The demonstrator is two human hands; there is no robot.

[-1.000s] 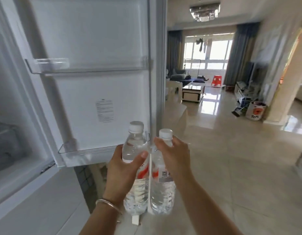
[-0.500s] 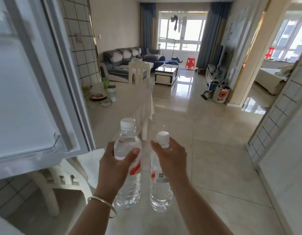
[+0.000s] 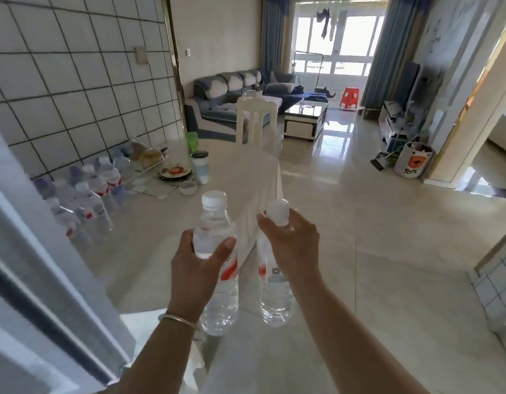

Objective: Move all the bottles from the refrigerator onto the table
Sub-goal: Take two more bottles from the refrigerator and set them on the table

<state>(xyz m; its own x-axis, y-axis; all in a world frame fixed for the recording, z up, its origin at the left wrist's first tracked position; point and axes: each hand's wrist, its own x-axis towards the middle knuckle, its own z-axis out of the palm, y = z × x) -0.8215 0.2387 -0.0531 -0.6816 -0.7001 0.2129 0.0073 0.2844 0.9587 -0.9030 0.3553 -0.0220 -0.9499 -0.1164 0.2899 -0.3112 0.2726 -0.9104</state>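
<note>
I hold two clear water bottles with white caps and red-and-white labels, upright, side by side in front of me. My left hand [image 3: 196, 265] grips the left bottle [image 3: 220, 297] around its upper body. My right hand [image 3: 291, 245] grips the right bottle [image 3: 276, 297] just below its cap. Both hang above the near end of the table [image 3: 161, 245], which has a pale cloth. Several matching bottles [image 3: 87, 200] stand grouped on the table's left side by the tiled wall. The open refrigerator door [image 3: 47, 294] fills the lower left.
On the table's far part lie a plate of food [image 3: 174, 171], a small bowl [image 3: 188, 188], a lidded cup [image 3: 200, 166] and a green cup [image 3: 192, 141]. A white chair [image 3: 256, 120] stands at the far end. Open tiled floor [image 3: 374, 237] stretches right.
The view has swung left away from the refrigerator door. The table and the group of bottles on it have come into sight. Both hands still hold their bottles.
</note>
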